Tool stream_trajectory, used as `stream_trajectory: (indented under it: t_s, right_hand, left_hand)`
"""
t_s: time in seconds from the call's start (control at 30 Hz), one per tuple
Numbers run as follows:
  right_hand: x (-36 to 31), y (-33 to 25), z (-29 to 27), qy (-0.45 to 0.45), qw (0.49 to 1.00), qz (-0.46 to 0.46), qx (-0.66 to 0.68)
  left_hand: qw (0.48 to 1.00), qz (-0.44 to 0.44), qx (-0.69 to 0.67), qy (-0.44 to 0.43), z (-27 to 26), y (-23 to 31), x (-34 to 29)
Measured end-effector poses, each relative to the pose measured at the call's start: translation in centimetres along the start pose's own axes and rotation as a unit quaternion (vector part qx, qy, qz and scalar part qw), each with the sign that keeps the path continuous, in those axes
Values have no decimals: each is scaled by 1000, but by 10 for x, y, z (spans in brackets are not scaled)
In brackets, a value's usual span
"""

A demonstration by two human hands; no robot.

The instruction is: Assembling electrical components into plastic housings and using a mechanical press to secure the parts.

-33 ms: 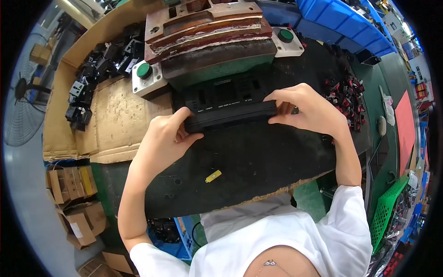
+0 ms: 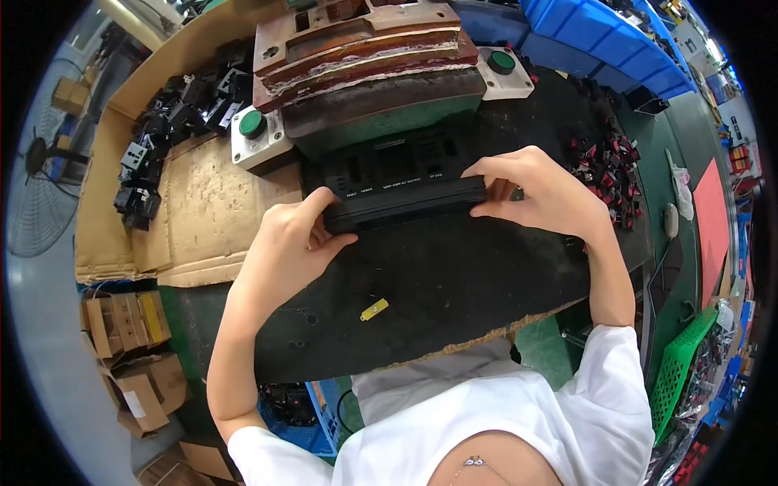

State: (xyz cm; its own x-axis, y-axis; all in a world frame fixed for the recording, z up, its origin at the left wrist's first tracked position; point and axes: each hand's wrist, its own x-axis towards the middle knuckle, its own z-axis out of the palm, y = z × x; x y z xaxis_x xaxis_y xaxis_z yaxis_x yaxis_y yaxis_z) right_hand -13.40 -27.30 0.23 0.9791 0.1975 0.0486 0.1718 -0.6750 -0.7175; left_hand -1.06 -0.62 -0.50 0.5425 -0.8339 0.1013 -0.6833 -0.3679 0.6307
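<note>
A long black plastic housing with rectangular cut-outs and small white lettering lies across the dark work surface. Its left end is pinched between the thumb and fingers of my left hand. The opposite end sits in the grip of my right hand. Just beyond the housing stands a heavy metal fixture block with reddish-brown layers. Two green push buttons flank this block, a left one and a right one. Nearer to me lies a small yellow piece, flat on the surface.
On the left, a cardboard tray holds a heap of black socket parts. Small red and black parts are piled at the right. Blue bins stand at the back right, a green basket at the lower right.
</note>
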Motion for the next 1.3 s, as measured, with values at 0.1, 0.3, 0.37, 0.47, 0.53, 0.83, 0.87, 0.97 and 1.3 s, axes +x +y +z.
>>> stream_trajectory:
  t_s: [0.1,0.3,0.37,0.47,0.53,0.83,0.87,0.97,1.3]
  right_hand:
    - [0,-1,0,-2,1000,6,12]
    - [1,-2,2,6,1000,-11,13]
    - [1,1,3,3,1000,2,-2]
    - [0,3,3,-5,999,17,-36]
    - [0,3,4,-9,998,19,-55]
    - [0,3,5,-15,998,8,-63]
    - [1,3,5,-18,998,12,-62]
    - [1,4,4,-19,998,17,-57]
    - [2,10,1,-1,999,-27,31]
  left_hand:
    - [1000,-15,-4,4,2,3,0]
    - [1000,-12,-12,-16,-3,-1,-3]
    - [1000,-16,1,-22,-4,-2,-3]
    - [999,-31,15,-34,-5,0,-2]
    - [998,-42,16,-40,-7,2,-1]
    - [999,-4,39,-12,-1,-4,-1]
    - [999,-6,40,-16,-1,-4,-1]
    - [999,-7,42,-16,-1,-4,0]
    - [988,-78,-128,-38,-6,-14,1]
